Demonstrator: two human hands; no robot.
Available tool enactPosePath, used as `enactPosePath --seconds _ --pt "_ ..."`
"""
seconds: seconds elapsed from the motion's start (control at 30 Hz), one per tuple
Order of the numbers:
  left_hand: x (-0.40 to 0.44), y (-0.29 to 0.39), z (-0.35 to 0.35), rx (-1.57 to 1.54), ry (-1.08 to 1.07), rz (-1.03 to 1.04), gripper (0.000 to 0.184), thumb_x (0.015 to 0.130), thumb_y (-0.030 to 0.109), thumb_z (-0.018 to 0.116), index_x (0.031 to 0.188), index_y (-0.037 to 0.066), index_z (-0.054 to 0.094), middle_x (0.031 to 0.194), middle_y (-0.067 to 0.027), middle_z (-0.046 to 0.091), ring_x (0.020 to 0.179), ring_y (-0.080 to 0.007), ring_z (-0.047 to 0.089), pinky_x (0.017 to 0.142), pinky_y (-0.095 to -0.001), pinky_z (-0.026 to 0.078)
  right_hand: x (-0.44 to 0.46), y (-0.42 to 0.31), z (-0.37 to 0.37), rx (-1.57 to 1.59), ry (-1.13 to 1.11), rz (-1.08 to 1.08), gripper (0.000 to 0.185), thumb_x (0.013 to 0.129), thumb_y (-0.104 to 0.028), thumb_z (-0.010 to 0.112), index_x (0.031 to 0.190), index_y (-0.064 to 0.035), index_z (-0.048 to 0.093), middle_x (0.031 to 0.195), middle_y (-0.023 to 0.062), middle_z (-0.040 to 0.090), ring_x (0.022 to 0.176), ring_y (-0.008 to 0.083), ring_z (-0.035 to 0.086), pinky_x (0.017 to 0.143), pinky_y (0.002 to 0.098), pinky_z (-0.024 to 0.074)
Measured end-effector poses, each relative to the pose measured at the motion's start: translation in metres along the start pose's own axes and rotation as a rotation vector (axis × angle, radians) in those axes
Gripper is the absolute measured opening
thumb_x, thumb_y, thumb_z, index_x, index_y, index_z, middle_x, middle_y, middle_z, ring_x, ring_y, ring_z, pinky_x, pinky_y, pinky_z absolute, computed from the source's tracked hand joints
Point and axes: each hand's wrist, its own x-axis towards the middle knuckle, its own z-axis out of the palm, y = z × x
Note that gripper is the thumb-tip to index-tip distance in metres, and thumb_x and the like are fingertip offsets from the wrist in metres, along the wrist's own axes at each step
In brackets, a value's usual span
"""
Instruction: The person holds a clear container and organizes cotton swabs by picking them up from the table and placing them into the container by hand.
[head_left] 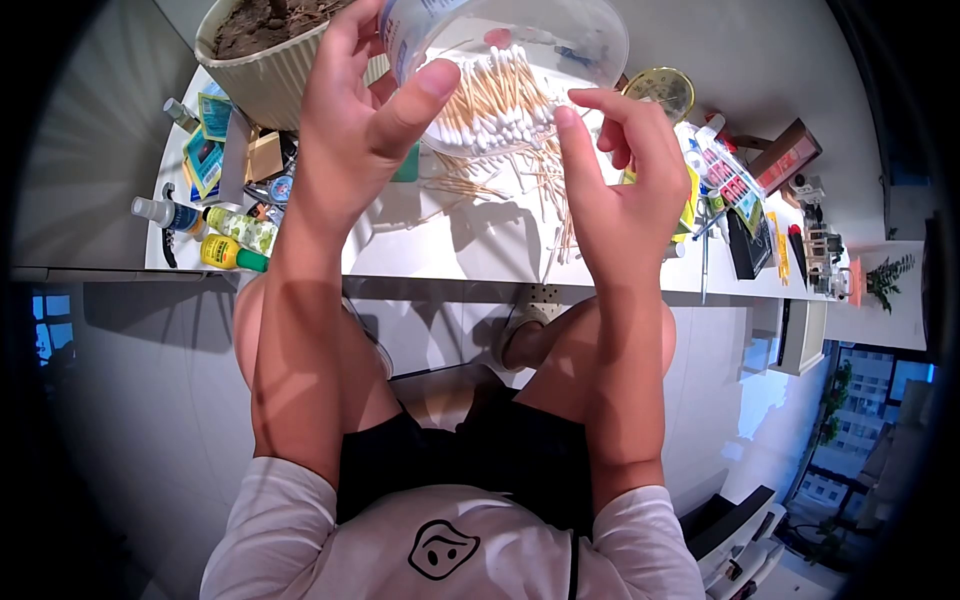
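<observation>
A clear plastic tub, tilted with cotton swabs inside it, is held up over the white table. My left hand is closed round the tub's left side, its thumb across the near edge. Beside the tub's right side is my right hand, fingers loosely curled and thumb apart from the palm; whether its fingertips touch the tub is unclear. Loose swabs lie scattered on the table under the tub, and more stretch down between the tub and my right hand.
A ribbed plant pot stands at the back left. Nearer are a yellow bottle with a green cap and small packets. On the right are a round gold-rimmed item, a black box and a reddish box.
</observation>
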Motion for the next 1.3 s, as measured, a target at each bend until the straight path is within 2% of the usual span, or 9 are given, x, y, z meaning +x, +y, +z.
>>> enactPosePath --seconds 0.27,0.47,0.63,0.9,0.97,1.3 --pt "-0.0002 0.0014 -0.0011 0.017 0.000 -0.024 0.081 0.079 0.048 0.066 0.133 -0.005 0.037 0.115 -0.0114 0.049 0.108 -0.0207 0.052 0.097 -0.0345 0.040 -0.0039 0.0006 -0.0001 -0.026 -0.063 -0.126 0.011 0.075 -0.007 0.068 0.086 -0.0076 0.067 0.071 0.0043 0.051 0.063 0.0185 0.051 0.058 0.0317 0.0398" --pt "-0.0011 0.0040 0.0006 0.010 0.012 -0.014 0.083 0.079 0.049 0.066 0.134 -0.006 0.035 0.117 -0.0135 0.050 0.109 -0.0220 0.052 0.097 -0.0347 0.040 -0.0039 0.0005 0.0006 0.001 -0.057 -0.066 0.011 0.075 -0.010 0.069 0.085 -0.0077 0.067 0.071 0.0045 0.051 0.066 0.0198 0.051 0.060 0.0323 0.0397" --pt "-0.0016 0.0040 0.0008 0.024 0.001 -0.027 0.085 0.078 0.049 0.066 0.135 -0.006 0.033 0.119 -0.0168 0.050 0.110 -0.0231 0.052 0.098 -0.0358 0.039 -0.0055 -0.0014 0.0036 -0.035 -0.050 -0.132 0.011 0.075 -0.011 0.070 0.085 -0.0078 0.067 0.073 0.0043 0.051 0.069 0.0214 0.051 0.063 0.0333 0.0396" --pt "-0.0019 0.0050 0.0021 0.016 -0.001 -0.032 0.086 0.078 0.050 0.067 0.135 -0.006 0.033 0.119 -0.0168 0.051 0.110 -0.0234 0.052 0.099 -0.0356 0.039 -0.0050 0.0007 0.0030 -0.038 -0.050 -0.095 0.015 0.073 -0.013 0.071 0.087 -0.0092 0.067 0.076 0.0034 0.051 0.072 0.0206 0.051 0.065 0.0332 0.0382" --pt "-0.0021 0.0052 0.0022 0.010 -0.002 -0.041 0.087 0.078 0.050 0.067 0.135 -0.006 0.033 0.119 -0.0169 0.051 0.110 -0.0234 0.052 0.099 -0.0356 0.039 -0.0044 -0.0013 0.0043 -0.049 -0.077 -0.238 0.016 0.072 -0.013 0.071 0.088 -0.0101 0.067 0.076 0.0025 0.050 0.072 0.0196 0.049 0.066 0.0326 0.0369" --pt "-0.0027 0.0056 0.0026 0.005 -0.011 -0.051 0.087 0.077 0.047 0.068 0.136 -0.006 0.031 0.120 -0.0176 0.051 0.112 -0.0239 0.051 0.099 -0.0351 0.039 -0.0031 -0.0028 0.0074 -0.062 -0.082 -0.181 0.018 0.072 -0.013 0.072 0.089 -0.0110 0.067 0.082 0.0018 0.050 0.076 0.0192 0.048 0.069 0.0326 0.0351"
